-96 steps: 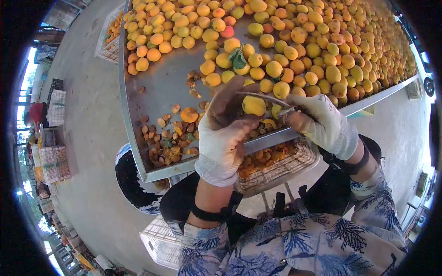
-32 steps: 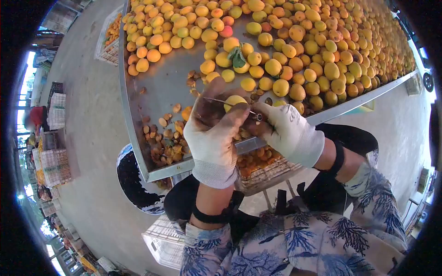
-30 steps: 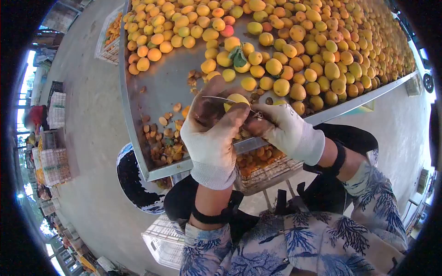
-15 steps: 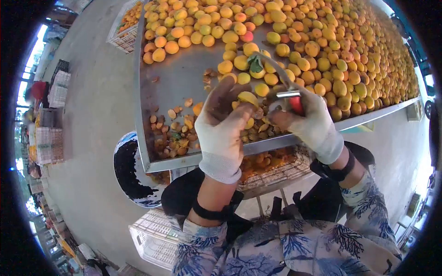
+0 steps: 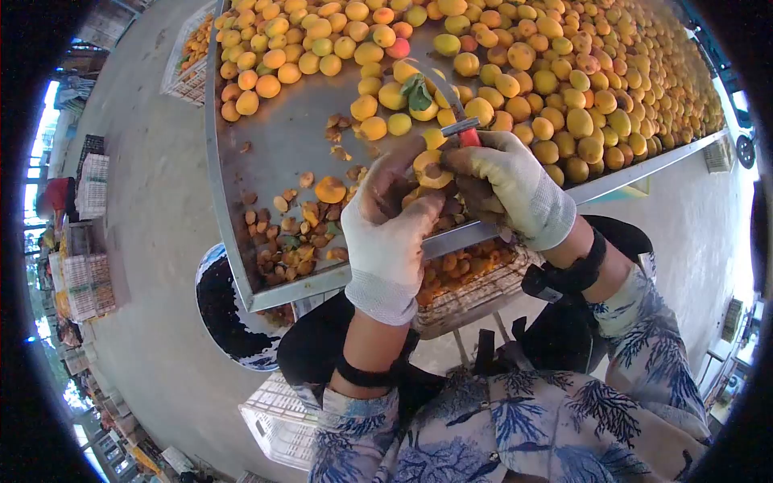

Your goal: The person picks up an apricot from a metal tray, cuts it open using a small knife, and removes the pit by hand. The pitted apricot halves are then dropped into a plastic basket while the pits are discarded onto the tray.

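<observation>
My left hand [image 5: 385,233], in a white glove with stained fingers, holds an apricot [image 5: 431,171] with its cut, brownish inner side showing. My right hand [image 5: 519,181], gloved too, grips a curved knife [image 5: 469,135] by its red handle, with the blade pointing up and away. The right fingertips meet the apricot's edge. Both hands are over the near rim of a metal table [image 5: 282,149]. Whole apricots [image 5: 580,121] are heaped beyond them. A green leaf [image 5: 417,92] lies on the nearer fruit. Loose pits and scraps [image 5: 290,237] lie left of my left hand.
Beneath the table's near edge stands a crate [image 5: 475,296] with orange apricot pieces in it. A bucket [image 5: 233,310] with dark contents is at the left corner. A white crate [image 5: 278,423] sits on the floor, and another crate [image 5: 187,80] holds fruit beyond the table.
My right hand has moved left and down to meet the left hand at the apricot. The apricot now shows its cut inside. The view has shifted slightly.
</observation>
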### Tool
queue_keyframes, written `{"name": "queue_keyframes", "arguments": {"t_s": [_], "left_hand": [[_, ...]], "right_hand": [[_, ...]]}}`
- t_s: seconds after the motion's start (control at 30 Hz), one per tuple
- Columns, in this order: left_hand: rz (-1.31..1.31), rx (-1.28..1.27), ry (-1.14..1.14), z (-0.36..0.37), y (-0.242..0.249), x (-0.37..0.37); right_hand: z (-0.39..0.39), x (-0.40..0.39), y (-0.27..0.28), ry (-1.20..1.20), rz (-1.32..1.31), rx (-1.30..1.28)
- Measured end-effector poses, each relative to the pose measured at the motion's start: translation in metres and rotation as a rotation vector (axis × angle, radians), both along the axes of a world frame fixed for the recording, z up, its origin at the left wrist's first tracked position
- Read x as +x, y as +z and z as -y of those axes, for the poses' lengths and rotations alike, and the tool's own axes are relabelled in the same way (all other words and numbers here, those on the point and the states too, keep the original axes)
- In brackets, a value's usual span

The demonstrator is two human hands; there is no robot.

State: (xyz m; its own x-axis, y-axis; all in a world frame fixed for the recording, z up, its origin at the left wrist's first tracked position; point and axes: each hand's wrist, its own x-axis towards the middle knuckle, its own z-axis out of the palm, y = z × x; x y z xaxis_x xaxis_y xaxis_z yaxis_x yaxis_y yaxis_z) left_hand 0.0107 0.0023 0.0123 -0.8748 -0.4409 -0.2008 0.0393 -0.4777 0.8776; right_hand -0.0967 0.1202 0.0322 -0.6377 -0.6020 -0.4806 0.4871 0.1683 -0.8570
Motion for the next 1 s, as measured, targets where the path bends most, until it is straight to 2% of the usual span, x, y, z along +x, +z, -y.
{"name": "queue_keyframes", "arguments": {"t_s": [0.07,0.13,0.17,0.23,0.3,0.37,0.43,0.5,0.53,0.57,0.63,0.67,0.83,0.9,0.97,1.0], "left_hand": [[-0.030,0.102,-0.013,0.003,-0.002,0.000],[-0.063,0.204,-0.025,0.005,-0.004,0.001],[-0.060,0.222,-0.018,0.005,-0.005,0.001],[-0.059,0.246,-0.015,0.002,-0.005,0.001],[-0.043,0.140,-0.049,-0.002,-0.002,0.001],[-0.023,0.030,-0.090,-0.008,0.003,0.001],[-0.011,-0.027,-0.118,-0.012,0.006,-0.001],[0.050,0.055,-0.111,-0.014,0.010,-0.001],[0.052,0.053,-0.115,-0.014,0.008,-0.002],[0.036,0.153,-0.071,-0.014,0.005,-0.003],[0.016,0.256,-0.019,-0.014,0.003,-0.005],[0.033,0.268,-0.016,-0.014,0.004,-0.005],[0.050,0.285,0.001,-0.016,0.004,-0.006],[0.028,0.313,0.048,-0.017,-0.002,-0.006],[0.067,0.278,0.074,-0.018,-0.002,-0.009],[0.102,0.244,0.102,-0.018,-0.002,-0.010]], "right_hand": [[0.001,0.000,-0.003,-0.029,0.045,0.023],[0.002,-0.004,-0.012,-0.173,-0.204,-0.001],[0.002,-0.005,-0.012,-0.173,-0.205,0.000],[0.008,-0.005,-0.002,-0.385,-0.194,-0.596],[0.005,-0.012,0.010,-0.412,-0.224,-0.565],[0.001,-0.020,0.012,-0.338,-0.245,-0.795],[0.009,-0.017,0.015,-0.355,-0.337,-0.795],[0.013,-0.013,0.017,-0.392,-0.303,-0.774],[0.018,-0.010,0.010,-0.378,-0.372,-0.709],[0.016,-0.010,0.005,-0.379,-0.372,-0.710],[0.015,-0.012,0.004,-0.295,-0.423,-0.653],[0.014,-0.009,0.004,-0.365,-0.455,-0.621],[0.016,-0.005,0.007,-0.360,-0.444,-0.728],[0.018,0.000,0.010,-0.402,-0.345,-0.652],[0.024,-0.002,-0.001,-0.414,-0.270,-0.703],[0.030,-0.008,-0.009,-0.510,-0.266,-0.709]]}}
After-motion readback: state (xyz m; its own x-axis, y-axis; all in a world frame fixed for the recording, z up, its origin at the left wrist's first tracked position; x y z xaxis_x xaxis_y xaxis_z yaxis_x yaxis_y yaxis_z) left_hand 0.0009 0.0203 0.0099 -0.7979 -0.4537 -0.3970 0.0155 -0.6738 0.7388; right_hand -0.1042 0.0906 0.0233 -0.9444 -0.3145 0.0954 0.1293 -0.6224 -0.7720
